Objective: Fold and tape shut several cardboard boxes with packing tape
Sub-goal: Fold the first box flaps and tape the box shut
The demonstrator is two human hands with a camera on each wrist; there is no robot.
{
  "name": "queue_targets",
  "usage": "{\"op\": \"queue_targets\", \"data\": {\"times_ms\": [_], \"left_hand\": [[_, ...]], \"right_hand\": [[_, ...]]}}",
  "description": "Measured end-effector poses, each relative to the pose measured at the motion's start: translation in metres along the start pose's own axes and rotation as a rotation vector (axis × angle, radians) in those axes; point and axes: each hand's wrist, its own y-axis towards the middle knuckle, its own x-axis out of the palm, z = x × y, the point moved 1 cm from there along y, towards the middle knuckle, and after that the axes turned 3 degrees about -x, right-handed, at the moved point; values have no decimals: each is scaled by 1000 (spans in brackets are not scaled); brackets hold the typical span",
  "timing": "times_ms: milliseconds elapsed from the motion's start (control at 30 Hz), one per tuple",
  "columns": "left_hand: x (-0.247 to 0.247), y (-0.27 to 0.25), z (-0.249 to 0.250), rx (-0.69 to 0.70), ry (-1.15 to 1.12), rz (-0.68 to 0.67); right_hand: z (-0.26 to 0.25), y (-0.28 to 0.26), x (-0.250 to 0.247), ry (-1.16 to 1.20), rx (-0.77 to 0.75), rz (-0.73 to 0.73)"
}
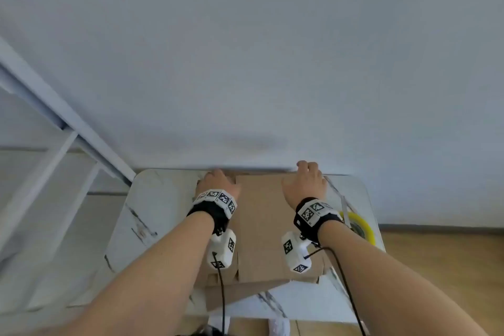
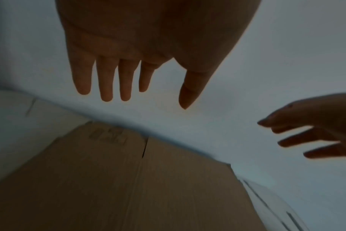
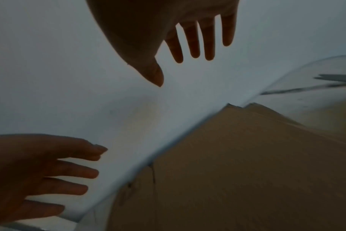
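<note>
A flattened brown cardboard box (image 1: 261, 226) lies on a small marble-topped table (image 1: 152, 207), its far edge against the wall. My left hand (image 1: 216, 181) hovers over the box's far left corner, and my right hand (image 1: 306, 180) over its far right corner. In the wrist views the left hand (image 2: 128, 75) and right hand (image 3: 188, 40) both have straight, spread fingers and hold nothing above the cardboard (image 2: 128, 187). A yellow roll of packing tape (image 1: 358, 225) sits on the table just right of my right wrist.
A white wall (image 1: 245, 63) rises directly behind the table. A white metal frame (image 1: 54, 123) stands at the left. Wooden floor (image 1: 441, 267) shows at the right. Scissors (image 3: 334, 79) lie on the table beyond the box's right corner.
</note>
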Motion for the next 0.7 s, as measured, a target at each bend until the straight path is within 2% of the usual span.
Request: {"op": "queue_targets", "data": {"times_ms": [67, 233, 433, 633, 700], "left_hand": [[10, 5, -3, -20, 20, 26], [33, 4, -15, -151, 36, -72], [58, 13, -28, -255, -10, -163], [73, 12, -36, -350, 48, -218], [74, 11, -37, -387, 90, -197]], "right_hand": [[10, -2, 12, -39, 47, -44], [38, -10, 47, -92, 89, -146], [50, -15, 62, -82, 131, -212], [57, -21, 79, -78, 240, -332], [59, -23, 84, -65, 252, -345]]}}
